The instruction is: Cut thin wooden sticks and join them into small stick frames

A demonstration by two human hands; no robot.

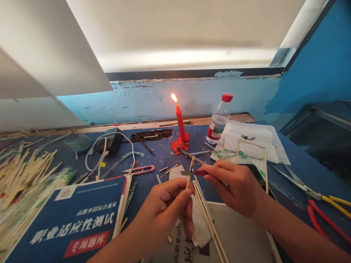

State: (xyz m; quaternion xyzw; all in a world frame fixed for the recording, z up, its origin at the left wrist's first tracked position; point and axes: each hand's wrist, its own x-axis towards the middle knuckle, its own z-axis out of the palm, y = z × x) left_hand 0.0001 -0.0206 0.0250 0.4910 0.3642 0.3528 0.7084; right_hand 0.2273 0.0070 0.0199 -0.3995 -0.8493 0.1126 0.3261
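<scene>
My left hand (172,202) pinches a thin bamboo stick (189,179) that points up and away from me. In my right hand (236,184) is a small knife with a dark red handle (200,172). Its flat blade (188,173) lies across the stick, just above my left fingertips. Several longer bamboo sticks (207,215) rest side by side below my hands, on a grey printed cover (236,226) and a crumpled white tissue (201,223). Behind the blade stands a lit red candle (179,122) in a pool of red wax (181,143).
A water bottle (218,120) and papers (252,140) stand right of the candle. Scissors (304,184) and red-handled pliers (318,219) lie right. Left are a blue book (74,215), pink snips (141,169), a black adapter (109,140) and piled sticks (27,171). Dark sticks (153,135) lie behind.
</scene>
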